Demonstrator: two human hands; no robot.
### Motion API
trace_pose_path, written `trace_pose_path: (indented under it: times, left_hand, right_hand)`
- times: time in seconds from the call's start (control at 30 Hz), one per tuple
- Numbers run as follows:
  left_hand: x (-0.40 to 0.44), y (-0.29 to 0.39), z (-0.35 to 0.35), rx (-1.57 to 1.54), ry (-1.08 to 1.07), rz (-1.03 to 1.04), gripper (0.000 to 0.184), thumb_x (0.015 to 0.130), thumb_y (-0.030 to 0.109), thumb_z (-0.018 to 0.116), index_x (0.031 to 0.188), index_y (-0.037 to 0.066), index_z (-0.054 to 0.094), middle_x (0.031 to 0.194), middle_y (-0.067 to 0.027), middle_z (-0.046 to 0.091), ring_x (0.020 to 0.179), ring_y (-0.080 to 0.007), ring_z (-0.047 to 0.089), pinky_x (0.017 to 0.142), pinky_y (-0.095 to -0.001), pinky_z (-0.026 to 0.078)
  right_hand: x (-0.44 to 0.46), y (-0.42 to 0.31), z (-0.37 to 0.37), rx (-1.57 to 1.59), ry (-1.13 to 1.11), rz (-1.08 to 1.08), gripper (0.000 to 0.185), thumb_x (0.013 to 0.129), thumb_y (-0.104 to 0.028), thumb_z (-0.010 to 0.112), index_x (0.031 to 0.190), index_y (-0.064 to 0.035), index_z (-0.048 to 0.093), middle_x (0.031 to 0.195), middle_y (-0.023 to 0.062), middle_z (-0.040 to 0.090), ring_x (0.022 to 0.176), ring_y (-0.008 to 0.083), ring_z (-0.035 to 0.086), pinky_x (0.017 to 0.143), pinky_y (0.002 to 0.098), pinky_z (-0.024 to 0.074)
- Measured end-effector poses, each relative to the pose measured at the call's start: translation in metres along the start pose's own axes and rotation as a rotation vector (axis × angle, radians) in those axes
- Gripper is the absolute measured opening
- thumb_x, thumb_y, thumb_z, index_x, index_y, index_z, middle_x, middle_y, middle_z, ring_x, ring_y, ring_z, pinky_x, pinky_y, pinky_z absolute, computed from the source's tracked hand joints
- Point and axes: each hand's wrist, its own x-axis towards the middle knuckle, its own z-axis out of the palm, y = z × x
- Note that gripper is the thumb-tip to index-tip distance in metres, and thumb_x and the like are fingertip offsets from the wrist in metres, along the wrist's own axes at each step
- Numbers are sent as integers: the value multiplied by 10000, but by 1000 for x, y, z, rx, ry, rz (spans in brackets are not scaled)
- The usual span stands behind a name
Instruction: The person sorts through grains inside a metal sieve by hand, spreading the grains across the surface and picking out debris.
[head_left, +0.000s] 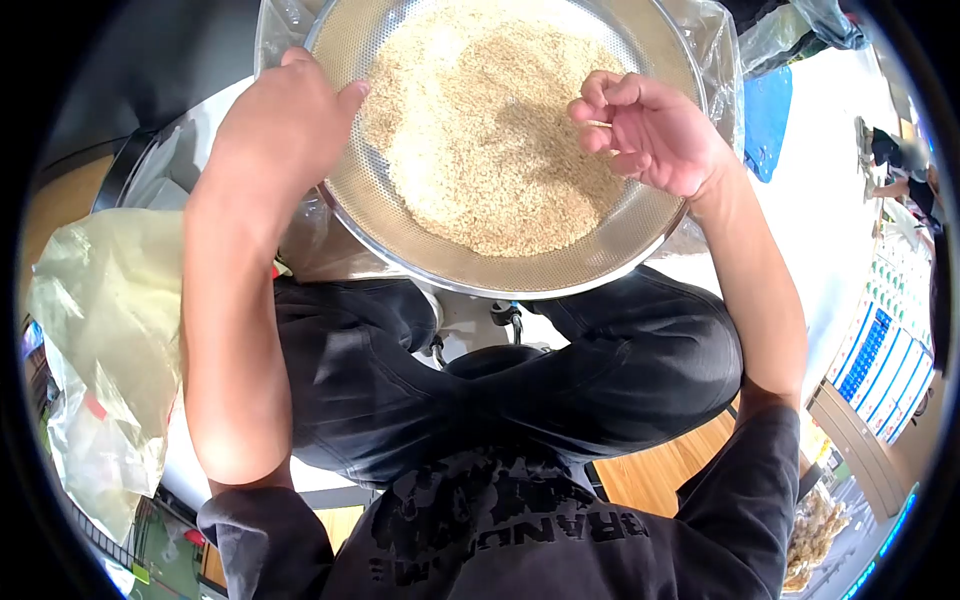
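A round metal mesh sieve point(374, 232) with a shiny rim fills the top middle of the head view. A broad layer of pale tan grain point(480, 150) lies in it. My left hand point(285, 125) is closed on the sieve's left rim, with the thumb over the edge and most fingers hidden behind it. Over the right part of the grain, my right hand point(655, 130) has its palm turned up and fingers curled together. A thin pale sliver point(598, 124), perhaps a bit of straw or husk, shows between those fingers. The hand casts a shadow on the grain.
Clear plastic sheeting point(715, 50) surrounds the sieve. A translucent plastic bag point(115, 330) hangs at left. To the right are a white surface point(825, 130) and a blue item point(768, 125). My crossed legs point(500, 380) are below the sieve. Another person point(905, 165) is at far right.
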Motion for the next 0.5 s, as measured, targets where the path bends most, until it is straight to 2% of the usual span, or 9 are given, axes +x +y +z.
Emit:
trace_pose_path:
  times: [0.03, 0.1, 0.13, 0.2, 0.23, 0.3, 0.4, 0.47, 0.5]
  left_hand:
    - [-1, 1, 0, 1, 38, 27, 632, 1054, 428, 602, 1186, -190, 572, 977, -365, 731, 1000, -495, 735, 892, -518, 599]
    - [-1, 2, 0, 8, 36, 24, 629, 1053, 426, 605, 1183, -189, 577, 976, -367, 731, 1000, -493, 735, 892, -514, 600]
    - [-1, 2, 0, 14, 34, 23, 626, 1051, 424, 609, 1180, -188, 582, 976, -369, 730, 1000, -491, 736, 891, -510, 601]
    - [-2, 3, -1, 13, 39, 26, 618, 1049, 419, 612, 1167, -187, 591, 974, -370, 730, 998, -490, 737, 890, -509, 601]
    - [-3, 3, -2, 9, 45, 30, 610, 1048, 414, 615, 1155, -186, 600, 971, -371, 729, 995, -489, 738, 889, -508, 601]
    - [-4, 2, -1, 11, 58, 44, 601, 1046, 408, 619, 1139, -186, 606, 961, -370, 729, 989, -488, 739, 887, -508, 602]
    - [-5, 3, 1, 7, 80, 65, 587, 1043, 395, 626, 1117, -188, 612, 943, -371, 728, 979, -487, 741, 883, -507, 604]
    - [-4, 3, 0, 4, 89, 72, 582, 1042, 388, 629, 1112, -189, 613, 935, -372, 727, 974, -487, 742, 882, -506, 604]
    - [-2, 4, -2, 6, 19, 34, 648, 1048, 439, 599, 1178, -196, 580, 1002, -400, 708, 1039, -516, 712, 930, -529, 576]
  right_hand:
    - [0, 0, -3, 0, -3, 1, 165, 1074, -143, 463, 1047, -48, 594, 1204, 124, 707, 991, 199, 746, 520, 185, 601]
    - [1, 0, -2, -14, -6, 5, 270, 1099, -149, 418, 1170, 8, 627, 1270, 174, 719, 1075, 246, 756, 640, 236, 656]
    - [1, 1, 2, -11, -7, 7, 270, 1099, -149, 418, 1170, 8, 627, 1270, 174, 719, 1075, 246, 756, 640, 236, 656]
    - [-3, 0, 16, -253, 193, -2, 400, 1119, -151, 360, 1322, 97, 600, 1317, 243, 706, 1154, 306, 738, 887, 332, 668]
    - [-5, -3, 21, -250, 191, 1, 400, 1119, -151, 360, 1322, 97, 600, 1317, 243, 706, 1154, 306, 738, 887, 332, 668]
    - [-10, -8, 27, -482, 234, -99, 487, 1128, -163, 319, 1433, 154, 528, 1366, 296, 668, 1246, 353, 697, 1093, 399, 581]
    - [-25, -16, 24, -413, 177, -176, 521, 1130, -180, 318, 1464, 182, 487, 1407, 328, 631, 1325, 376, 648, 1171, 417, 517]
    - [-33, -17, 15, -364, 99, -174, 532, 1134, -194, 314, 1492, 166, 473, 1446, 314, 614, 1357, 372, 627, 1176, 406, 508]
    - [-39, -17, 18, -414, 157, -208, 549, 1120, -195, 293, 1515, 151, 450, 1470, 329, 587, 1393, 373, 596, 1182, 423, 501]
